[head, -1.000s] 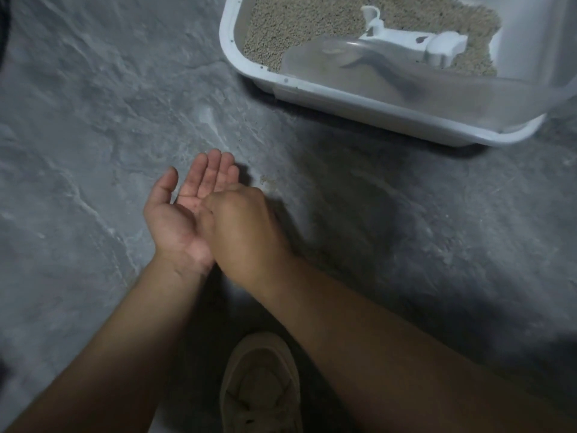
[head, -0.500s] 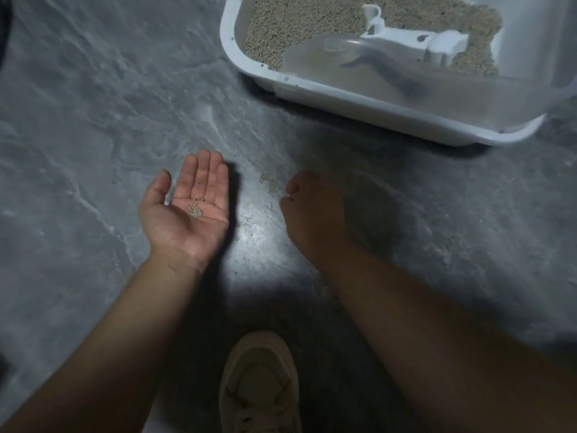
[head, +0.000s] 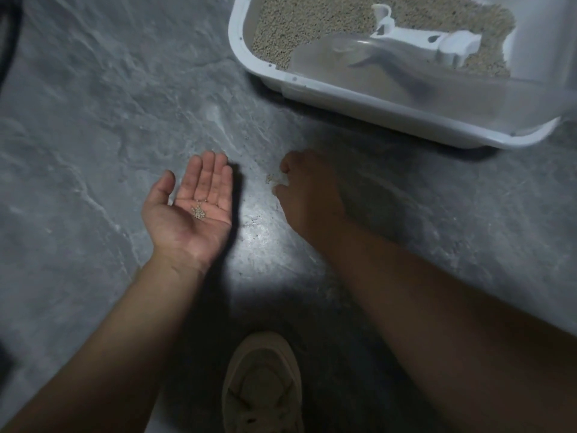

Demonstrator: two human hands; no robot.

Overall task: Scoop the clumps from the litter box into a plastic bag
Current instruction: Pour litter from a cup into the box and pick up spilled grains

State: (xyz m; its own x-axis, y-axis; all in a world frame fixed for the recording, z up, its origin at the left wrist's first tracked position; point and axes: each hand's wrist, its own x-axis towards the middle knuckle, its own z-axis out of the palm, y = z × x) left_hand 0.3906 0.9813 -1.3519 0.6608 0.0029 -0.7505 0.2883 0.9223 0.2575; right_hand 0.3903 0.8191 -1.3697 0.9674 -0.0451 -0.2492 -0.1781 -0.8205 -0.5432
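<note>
The left hand (head: 190, 207) lies palm-up and flat, cradling a few litter grains (head: 198, 211), while the right hand (head: 307, 189), fingers curled at the floor, reaches a small spill (head: 271, 179) short of the litter box (head: 359, 98); whether it pinches any is unclear. The grains look light, loose and quick to roll, best pinched or swept together.

Two hands (head: 193, 210), one litter box (head: 374, 104), one shoe (head: 262, 385)

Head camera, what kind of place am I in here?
Probably a home floor corner where a cat's toilet is kept: grey stone-look floor, a white litter box filled with litter, a shoe below.
</note>
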